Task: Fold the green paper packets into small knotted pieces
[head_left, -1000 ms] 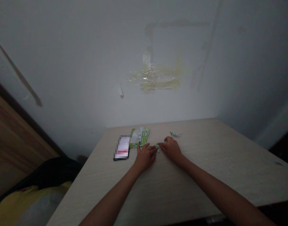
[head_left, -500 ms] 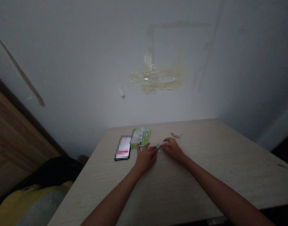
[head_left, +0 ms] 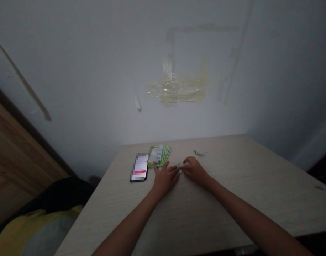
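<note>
A small folded green-and-white wrapper piece (head_left: 180, 171) lies on the table between my two hands. My left hand (head_left: 165, 178) rests on the tabletop, its inner fingertips holding the piece's left side while the outer fingers spread toward a stack of flat green-and-white packets (head_left: 159, 154). From the other side, my right hand (head_left: 195, 170) has bent fingers, with the fingertips closed on the right side of the piece. Parts of the piece are hidden under the fingers. Beyond the right hand lies another twisted green-and-white wrapper piece (head_left: 199, 153), apart from both hands.
A phone (head_left: 140, 170) with a lit, blurred screen lies left of the packets. The pale wooden table (head_left: 232, 167) meets a wall (head_left: 99, 71) with old tape marks. A yellow-and-grey cloth item (head_left: 37, 231) and a wooden panel (head_left: 10, 153) are at the left.
My right hand's fingers have shifted slightly left and bent closer onto the small wrapper piece. The outer fingers of my left hand have moved a little. The other things stay put.
</note>
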Tool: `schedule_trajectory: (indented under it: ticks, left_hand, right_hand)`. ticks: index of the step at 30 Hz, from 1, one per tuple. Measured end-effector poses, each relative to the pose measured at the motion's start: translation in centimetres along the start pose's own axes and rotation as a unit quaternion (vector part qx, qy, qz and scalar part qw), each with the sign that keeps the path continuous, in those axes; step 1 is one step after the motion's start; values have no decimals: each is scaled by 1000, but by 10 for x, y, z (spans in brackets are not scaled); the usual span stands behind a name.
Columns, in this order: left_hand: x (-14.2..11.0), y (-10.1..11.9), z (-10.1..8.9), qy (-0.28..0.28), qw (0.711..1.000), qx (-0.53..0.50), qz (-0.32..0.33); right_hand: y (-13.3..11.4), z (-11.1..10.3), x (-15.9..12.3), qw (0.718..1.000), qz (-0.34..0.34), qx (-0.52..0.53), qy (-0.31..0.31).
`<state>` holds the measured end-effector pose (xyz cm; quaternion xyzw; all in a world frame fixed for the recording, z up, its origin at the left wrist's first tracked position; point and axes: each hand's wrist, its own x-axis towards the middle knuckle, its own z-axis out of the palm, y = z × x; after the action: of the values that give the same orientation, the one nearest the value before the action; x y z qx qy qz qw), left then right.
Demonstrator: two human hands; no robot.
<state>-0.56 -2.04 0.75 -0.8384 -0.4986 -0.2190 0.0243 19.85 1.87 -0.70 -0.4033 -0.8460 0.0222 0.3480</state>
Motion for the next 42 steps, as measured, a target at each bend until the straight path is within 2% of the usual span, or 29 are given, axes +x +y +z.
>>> schedule_trajectory:
  ticks: [5,17,42]
  left_hand:
    - [1,4,-7,15,1000,20,15]
    - [1,6,-9,31,999,33,14]
    - [1,5,-9,15,999,32,8]
  right_hand:
    - [-3,-3,1,998,-44,-7,-39]
    - [-2,-1,-2,995,-94,-15,-29]
    - [-13,-13,-9,990,-127,6,-60]
